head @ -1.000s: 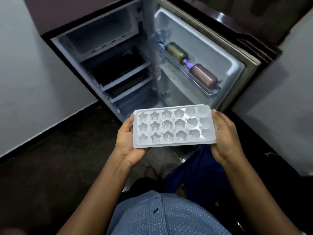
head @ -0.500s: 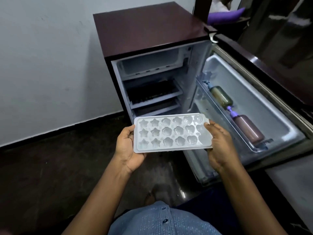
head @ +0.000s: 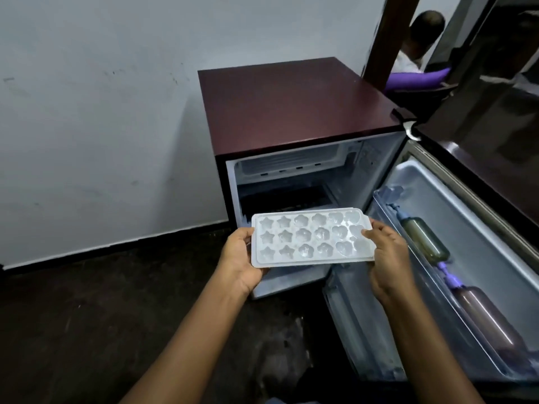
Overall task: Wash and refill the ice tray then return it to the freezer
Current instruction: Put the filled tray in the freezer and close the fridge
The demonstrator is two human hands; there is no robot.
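Note:
A white plastic ice tray (head: 310, 239) with star, flower and heart moulds is held level in front of a small maroon fridge (head: 288, 103). My left hand (head: 240, 259) grips the tray's left end, thumb on the rim. At the tray's right end my right hand (head: 386, 258) holds it the same way, thumb over the edge. The fridge door (head: 466, 217) stands open to the right. The freezer compartment (head: 291, 161) at the top of the fridge is open and looks bare inside. I cannot tell whether the moulds hold water.
Two bottles (head: 424, 239) (head: 490, 325) lie in the door shelf. A white wall (head: 102, 126) is to the left over a dark floor (head: 87, 316). A person (head: 420, 42) sits behind a brown post at the back right.
The view has risen and pulled back, so the fridge top and wall now show. The tray stays level in both hands and sits nearer the fridge opening.

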